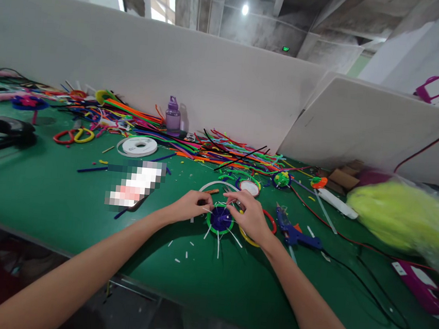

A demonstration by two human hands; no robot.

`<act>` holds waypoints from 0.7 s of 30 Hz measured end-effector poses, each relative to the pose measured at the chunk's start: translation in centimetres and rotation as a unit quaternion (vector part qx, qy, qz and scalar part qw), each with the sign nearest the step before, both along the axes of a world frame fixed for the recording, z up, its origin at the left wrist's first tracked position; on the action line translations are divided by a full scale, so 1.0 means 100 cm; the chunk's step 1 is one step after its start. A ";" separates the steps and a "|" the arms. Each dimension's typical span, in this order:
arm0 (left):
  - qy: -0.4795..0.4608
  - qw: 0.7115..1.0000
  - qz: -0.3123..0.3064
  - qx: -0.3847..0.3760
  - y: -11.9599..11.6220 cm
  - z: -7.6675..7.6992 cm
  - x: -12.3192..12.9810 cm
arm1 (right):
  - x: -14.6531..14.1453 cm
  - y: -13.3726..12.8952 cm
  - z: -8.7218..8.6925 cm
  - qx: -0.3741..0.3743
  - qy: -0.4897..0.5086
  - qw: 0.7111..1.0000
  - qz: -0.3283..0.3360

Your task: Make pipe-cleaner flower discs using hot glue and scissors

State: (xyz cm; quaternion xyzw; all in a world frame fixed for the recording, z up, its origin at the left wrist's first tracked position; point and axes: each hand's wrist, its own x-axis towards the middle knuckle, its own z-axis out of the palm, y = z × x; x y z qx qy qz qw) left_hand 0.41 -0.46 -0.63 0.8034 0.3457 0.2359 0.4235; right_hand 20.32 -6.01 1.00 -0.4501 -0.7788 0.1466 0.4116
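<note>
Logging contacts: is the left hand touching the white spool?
Apart: the head view plainly shows green tabletop between the left hand and the white spool.

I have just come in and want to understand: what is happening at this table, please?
A person's left hand and right hand are at the edge of a small round blue and green piece, with white strips sticking out from it. Whether the fingers grip a strip is too small to tell. Scissors lie by the right hand, with a blue glue gun farther right. Colourful stems are heaped along the back.
</note>
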 end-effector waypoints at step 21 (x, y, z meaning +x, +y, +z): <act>0.003 1.000 -0.004 0.009 0.003 -0.004 0.000 | -0.002 0.000 -0.002 -0.002 0.015 1.000 0.005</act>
